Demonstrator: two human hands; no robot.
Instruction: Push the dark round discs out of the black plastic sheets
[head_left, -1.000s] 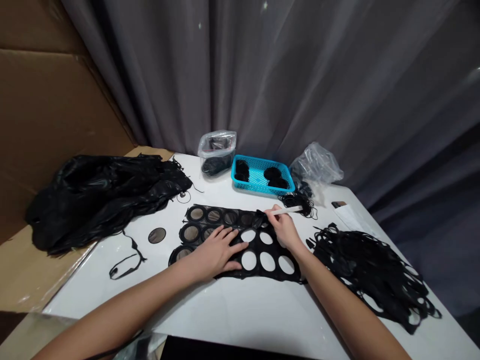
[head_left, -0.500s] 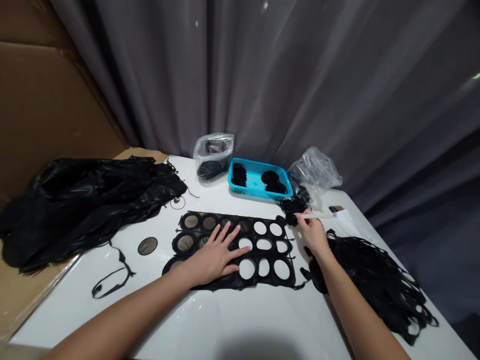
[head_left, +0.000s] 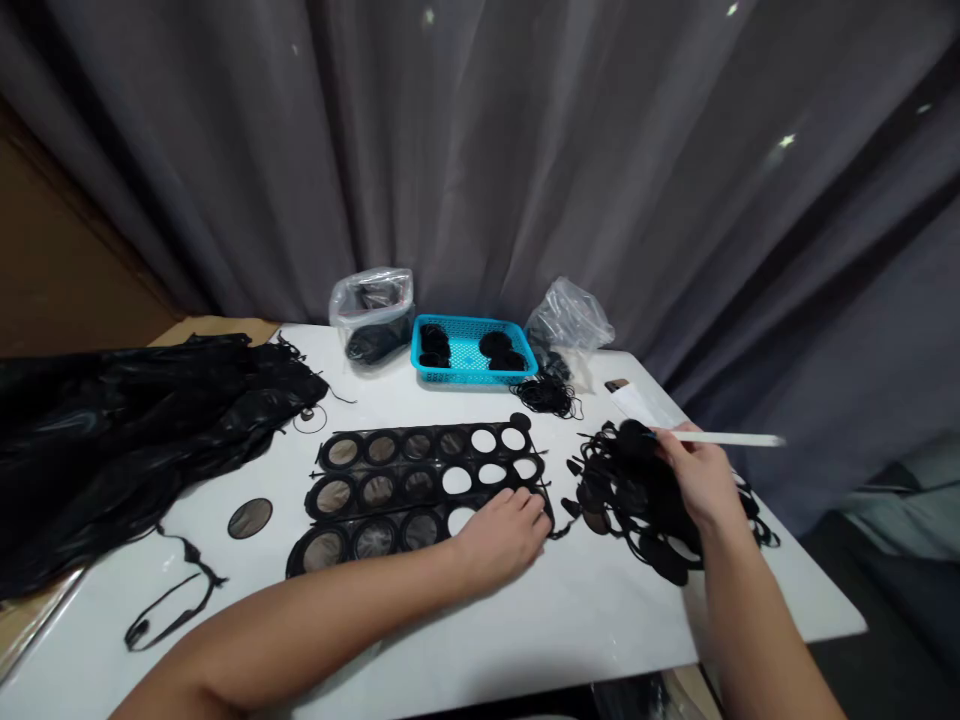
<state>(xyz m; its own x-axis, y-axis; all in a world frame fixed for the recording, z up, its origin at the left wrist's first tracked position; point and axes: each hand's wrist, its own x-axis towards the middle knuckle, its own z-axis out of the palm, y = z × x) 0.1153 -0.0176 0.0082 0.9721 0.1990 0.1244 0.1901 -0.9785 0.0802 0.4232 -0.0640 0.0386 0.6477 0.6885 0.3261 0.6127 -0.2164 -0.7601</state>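
A black sheet with rows of round holes (head_left: 397,466) lies flat on the white table. Some holes show dark mesh and others show the white tabletop. My left hand (head_left: 502,535) rests on the sheet's right end, palm down, fingers lying loosely side by side. My right hand (head_left: 701,480) grips a slim white stick-like tool (head_left: 739,439), its kind unclear. By the fingertips of that hand is a round black piece (head_left: 636,440); whether it is held is unclear. Below this hand spreads a heap of black cut-out scraps (head_left: 630,500).
A blue basket (head_left: 474,378) with black round pieces stands at the back, between two clear plastic bags (head_left: 373,310). Black thin rings (head_left: 547,395) lie before it. Black sheeting (head_left: 150,430) is piled left, near a loose mesh disc (head_left: 250,518) and a black strip (head_left: 176,600).
My left hand has slid right along the sheet, its fingers now closer together. My right hand has moved with the white tool from near the rings to over the scrap heap. The view has shifted right.
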